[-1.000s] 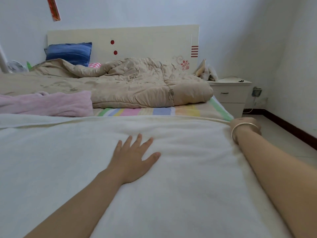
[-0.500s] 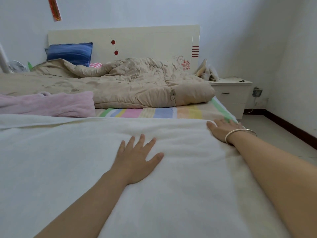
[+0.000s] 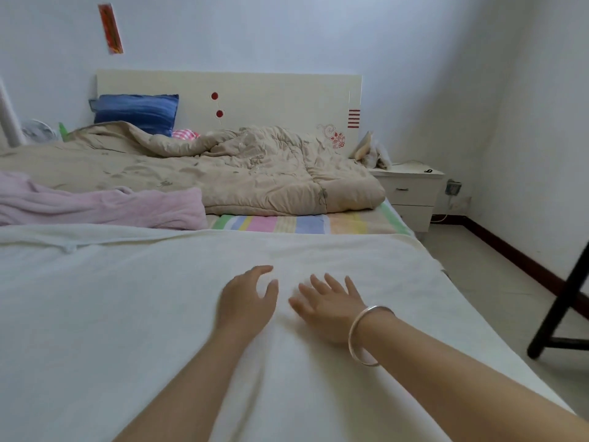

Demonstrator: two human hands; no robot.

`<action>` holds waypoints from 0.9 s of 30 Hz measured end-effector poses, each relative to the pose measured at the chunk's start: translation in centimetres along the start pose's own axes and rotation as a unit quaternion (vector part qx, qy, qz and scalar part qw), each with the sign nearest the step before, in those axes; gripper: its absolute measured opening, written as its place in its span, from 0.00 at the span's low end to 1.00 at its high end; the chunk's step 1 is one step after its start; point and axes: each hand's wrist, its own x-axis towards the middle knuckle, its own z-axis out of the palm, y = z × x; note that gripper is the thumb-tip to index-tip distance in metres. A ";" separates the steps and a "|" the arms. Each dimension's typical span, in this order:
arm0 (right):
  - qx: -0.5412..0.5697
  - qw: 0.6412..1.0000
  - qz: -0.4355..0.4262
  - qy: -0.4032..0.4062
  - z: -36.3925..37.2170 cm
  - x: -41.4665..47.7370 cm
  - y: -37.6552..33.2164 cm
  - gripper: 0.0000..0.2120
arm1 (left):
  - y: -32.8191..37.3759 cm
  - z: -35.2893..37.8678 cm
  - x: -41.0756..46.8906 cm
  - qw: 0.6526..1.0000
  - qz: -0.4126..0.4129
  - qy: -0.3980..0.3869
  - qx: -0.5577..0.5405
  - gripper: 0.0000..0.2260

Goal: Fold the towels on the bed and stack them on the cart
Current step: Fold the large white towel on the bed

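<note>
Now the left hand and right hand are resting flat and relaxed, gripping nothing, side by side on the white towel. This soft cloth is covering the near bed; its right edge is running beside the tiled floor. Farther, a fluffy pink towel is lying crumpled beside a puffy quilt.

Headboard: cream, two red dots, red bars and a red flower motif at its right end.
Pillow against it: blue, darker streaks.
Quilt below the headboard: beige, faint leaf print.
Sheet, further out from the headboard: pastel stripes of green, blue, yellow, pink and orange.
Pink towel: plain pale pink.
White towel, farthest from the headboard: plain.
Nightstand, right of the headboard: white.
Bangle: silver.
</note>
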 end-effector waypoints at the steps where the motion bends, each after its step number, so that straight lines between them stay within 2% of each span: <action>1: 0.004 1.000 -0.001 -0.011 0.6 -1.5 -1.3 0.31 | -0.3 -0.9 -1.3 0.991 0.024 -0.091 0.099 0.26; 3: 0.012 1.000 -0.002 -0.011 1.5 -4.5 -4.4 0.31 | -0.6 -3.4 -3.9 0.945 0.065 -0.223 0.228 0.26; 6: 0.034 0.999 0.019 -0.010 2.4 -8.6 -9.7 0.35 | -1.5 -9.0 -8.0 0.920 0.074 -0.285 0.260 0.25; 7: 0.034 0.999 0.029 -0.014 2.6 -9.8 -11.8 0.37 | -2.5 -11.5 -9.3 0.917 0.072 -0.286 0.267 0.24; 11: 0.030 0.998 0.049 -0.018 3.4 -14.0 -20.3 0.30 | -9.1 -21.0 -14.5 0.915 0.046 -0.287 0.278 0.27; 12: 0.035 0.998 0.047 -0.015 3.7 -14.9 -22.5 0.30 | -11.2 -23.3 -15.8 0.914 0.034 -0.293 0.279 0.30; 14: 0.046 0.998 0.036 -0.010 4.8 -17.2 -29.0 0.30 | -16.4 -29.4 -19.0 0.916 0.024 -0.288 0.279 0.44; 15: 0.053 0.998 0.029 -0.007 5.5 -18.4 -32.6 0.30 | -19.1 -32.4 -20.8 0.919 0.015 -0.281 0.277 0.47; 18: 0.067 0.997 0.026 -0.003 7.5 -20.8 -41.7 0.30 | -25.9 -39.8 -25.0 0.926 -0.017 -0.246 0.286 0.29; 19: 0.074 0.997 0.023 -0.003 8.1 -21.2 -43.9 0.30 | -27.4 -41.4 -26.0 0.929 -0.028 -0.236 0.283 0.27; 21: 0.070 0.998 0.001 0.003 9.6 -22.6 -49.7 0.32 | -30.9 -45.4 -28.5 0.930 -0.051 -0.221 0.291 0.27; 24: 0.057 0.997 -0.041 0.028 11.8 -24.3 -56.3 0.49 | -35.1 -50.1 -31.4 0.926 -0.102 -0.204 0.301 0.27; 27: 0.044 0.998 -0.053 0.014 12.8 -25.0 -60.4 0.54 | -38.4 -54.1 -34.6 0.925 -0.149 -0.185 0.298 0.27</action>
